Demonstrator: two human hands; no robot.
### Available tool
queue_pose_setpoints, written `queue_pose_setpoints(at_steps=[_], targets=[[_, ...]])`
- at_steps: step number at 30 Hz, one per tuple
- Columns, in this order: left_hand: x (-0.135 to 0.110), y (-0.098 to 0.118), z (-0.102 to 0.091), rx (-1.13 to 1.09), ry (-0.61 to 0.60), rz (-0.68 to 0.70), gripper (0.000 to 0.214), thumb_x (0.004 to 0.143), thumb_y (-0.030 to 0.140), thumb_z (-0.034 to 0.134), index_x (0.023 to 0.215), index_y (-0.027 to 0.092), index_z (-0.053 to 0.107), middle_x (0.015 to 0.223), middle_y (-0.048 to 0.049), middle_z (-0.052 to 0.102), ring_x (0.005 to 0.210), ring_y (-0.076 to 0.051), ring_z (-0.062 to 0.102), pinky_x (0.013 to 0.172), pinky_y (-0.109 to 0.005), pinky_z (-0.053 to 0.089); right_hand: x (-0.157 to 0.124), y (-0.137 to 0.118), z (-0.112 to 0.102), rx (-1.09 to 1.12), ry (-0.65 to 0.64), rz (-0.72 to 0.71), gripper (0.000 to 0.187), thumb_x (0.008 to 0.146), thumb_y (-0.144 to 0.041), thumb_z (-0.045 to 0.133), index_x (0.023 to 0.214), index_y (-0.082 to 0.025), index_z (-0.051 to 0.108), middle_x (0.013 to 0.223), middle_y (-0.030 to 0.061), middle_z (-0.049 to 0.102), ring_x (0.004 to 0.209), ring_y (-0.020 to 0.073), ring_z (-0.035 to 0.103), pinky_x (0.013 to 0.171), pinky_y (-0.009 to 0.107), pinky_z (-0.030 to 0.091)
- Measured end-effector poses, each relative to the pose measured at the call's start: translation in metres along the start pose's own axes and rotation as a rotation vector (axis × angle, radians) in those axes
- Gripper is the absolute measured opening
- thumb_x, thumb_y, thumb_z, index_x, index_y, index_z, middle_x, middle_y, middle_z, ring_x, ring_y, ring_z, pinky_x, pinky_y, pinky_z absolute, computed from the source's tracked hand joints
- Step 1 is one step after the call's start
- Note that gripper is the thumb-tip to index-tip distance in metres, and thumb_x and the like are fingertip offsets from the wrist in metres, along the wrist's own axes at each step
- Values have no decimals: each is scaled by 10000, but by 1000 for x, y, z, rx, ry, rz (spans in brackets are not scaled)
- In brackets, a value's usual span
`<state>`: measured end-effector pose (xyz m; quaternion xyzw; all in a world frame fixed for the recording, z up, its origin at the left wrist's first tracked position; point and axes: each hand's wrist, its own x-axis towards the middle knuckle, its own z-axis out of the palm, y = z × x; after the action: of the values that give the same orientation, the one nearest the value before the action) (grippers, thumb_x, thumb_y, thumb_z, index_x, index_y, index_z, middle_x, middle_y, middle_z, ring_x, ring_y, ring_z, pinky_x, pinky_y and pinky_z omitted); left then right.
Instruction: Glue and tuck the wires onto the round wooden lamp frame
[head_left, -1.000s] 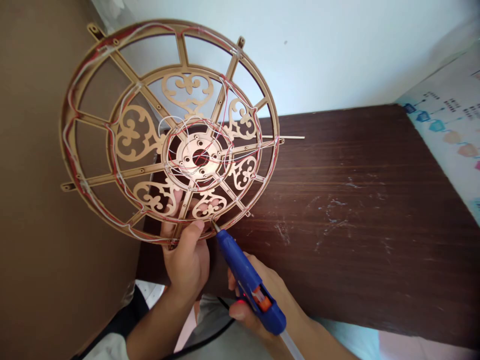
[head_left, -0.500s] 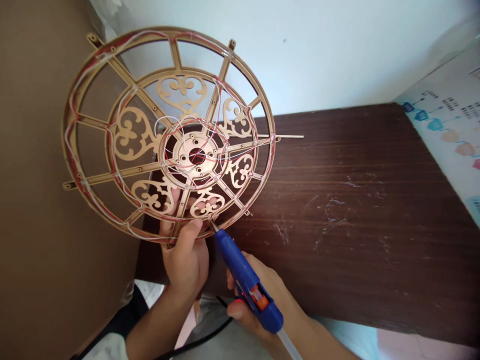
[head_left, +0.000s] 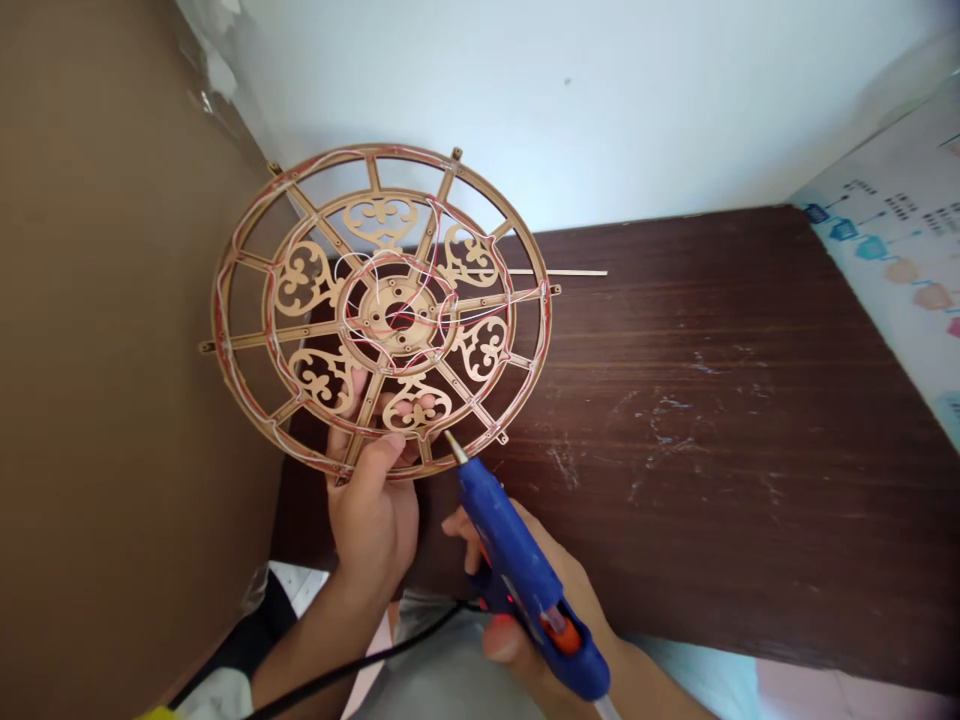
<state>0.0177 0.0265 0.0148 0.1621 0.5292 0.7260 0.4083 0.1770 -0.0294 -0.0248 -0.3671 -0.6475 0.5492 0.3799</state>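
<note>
Moved away from us, the gold fretwork wheel (head_left: 379,310) now looks smaller, its lower rim held in our closed left hand (head_left: 371,530). Our right hand (head_left: 574,570) wraps firmly around the blue hot glue gun (head_left: 510,550), its nozzle (head_left: 454,447) near that rim. Beyond, the wheel overhangs the dark wooden desk (head_left: 712,420), before the white wall (head_left: 570,100).

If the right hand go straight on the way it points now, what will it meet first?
Probably the lower edge of the round gold frame: the glue gun in the right hand points its tip there, but depth is unclear.
</note>
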Motion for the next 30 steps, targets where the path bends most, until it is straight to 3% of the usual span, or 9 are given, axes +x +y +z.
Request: queue_pose_setpoints(at_steps=[3, 6, 7, 9, 12, 15, 18, 26, 30], targets=[[0, -3, -2, 2, -26, -9, 725, 768, 167, 820, 1455, 361, 693, 1216, -18, 829, 1156, -263, 784, 1033, -390, 635, 4, 3, 0, 4, 76, -53, 836, 927, -942, 424, 1326, -257, 689, 1159, 121, 751, 1041, 323, 737, 916, 426, 613], [-1, -3, -4, 8, -47, -19, 723, 773, 159, 838, 1453, 359, 697, 1215, -22, 832, 1153, -260, 787, 1015, -374, 646, 11, 0, -3, -102, 70, -37, 897, 823, -1045, 370, 1055, -267, 751, 932, 98, 747, 1036, 377, 735, 858, 453, 610], [-1, -3, -4, 7, -51, -25, 717, 775, 150, 836, 1449, 356, 701, 1211, -21, 833, 1147, -255, 790, 1004, -360, 649, 13, -1, -4, -145, 82, -61, 881, 819, -1045, 397, 1050, -274, 754, 886, 85, 738, 995, 371, 738, 834, 450, 605], [-1, 0, -5, 6, -59, -42, 693, 784, 130, 826, 1436, 339, 713, 1197, -22, 838, 1135, -244, 796, 999, -340, 648, 15, -4, -8, -241, 121, -148, 846, 855, -996, 490, 1226, -278, 744, 904, 62, 751, 898, 334, 735, 805, 436, 589], [-2, 5, -8, 26, -58, -75, 630, 789, 107, 815, 1385, 301, 749, 1163, -27, 844, 1101, -241, 806, 990, -329, 651, 14, -7, -13, -396, 133, -294, 792, 963, -886, 499, 1429, -260, 633, 1134, 61, 794, 899, 288, 714, 851, 427, 550], [-4, 9, -12, 82, -64, -59, 597, 767, 91, 817, 1332, 279, 775, 1114, -28, 847, 1051, -244, 816, 939, -313, 663, 13, -10, -14, -481, 132, -375, 624, 1088, -750, 331, 1286, -236, 624, 1328, 83, 767, 1028, 287, 686, 942, 449, 480], [-7, 12, -16, 127, -91, -16, 614, 740, 81, 815, 1319, 279, 773, 1077, -19, 839, 976, -230, 823, 868, -292, 672, 17, -15, -12, -507, 163, -386, 595, 1139, -659, 211, 1245, -228, 607, 1319, 88, 773, 1066, 287, 674, 938, 471, 423], [-10, 15, -14, 132, -134, -53, 594, 703, 124, 849, 1270, 281, 763, 1048, -8, 800, 842, -162, 772, 774, -257, 657, 26, -21, -11, -520, 165, -384, 616, 1148, -622, 169, 1314, -211, 596, 1179, 72, 792, 1071, 280, 675, 924, 469, 427], [-11, 14, -14, 143, -141, -59, 416, 701, 116, 841, 1089, 256, 789, 961, 14, 792, 850, -157, 771, 824, -251, 646, 26, -19, -11, -523, 165, -394, 622, 1145, -628, 177, 1298, -203, 604, 1169, 63, 793, 1057, 270, 674, 928, 455, 413]])
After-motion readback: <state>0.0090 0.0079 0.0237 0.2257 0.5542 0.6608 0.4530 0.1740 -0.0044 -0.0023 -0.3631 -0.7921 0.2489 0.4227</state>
